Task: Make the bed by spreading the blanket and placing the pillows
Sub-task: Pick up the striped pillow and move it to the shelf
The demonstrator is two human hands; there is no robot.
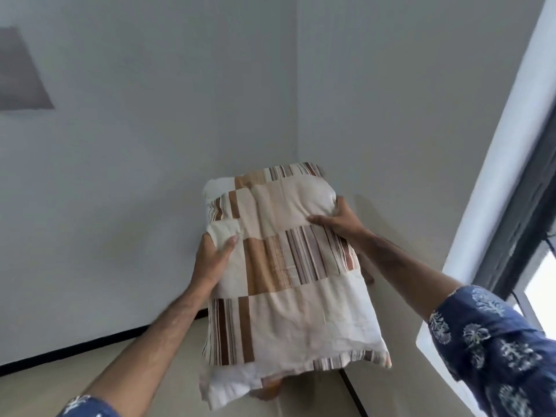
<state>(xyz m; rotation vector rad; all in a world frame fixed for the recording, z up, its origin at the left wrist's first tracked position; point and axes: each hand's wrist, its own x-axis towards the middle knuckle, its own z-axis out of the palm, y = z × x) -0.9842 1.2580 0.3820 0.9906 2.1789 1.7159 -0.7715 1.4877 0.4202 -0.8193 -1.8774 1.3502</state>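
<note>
One striped patchwork pillow [288, 266] hung lifted before the wall corner [296, 115], two hands gripping it: left hand [212, 260] and right hand [341, 219], fingers clamped into its sides.

One cream pillow with brown striped patchwork fabric [288, 266] is counted, and two hands, left [212, 257] and right [337, 219], are seen.

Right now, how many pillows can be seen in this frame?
1. The pillow is held up in front of the wall corner, the left hand gripping its left edge and the right hand its upper right edge. The bed is out of view, so others may be hidden.
</note>
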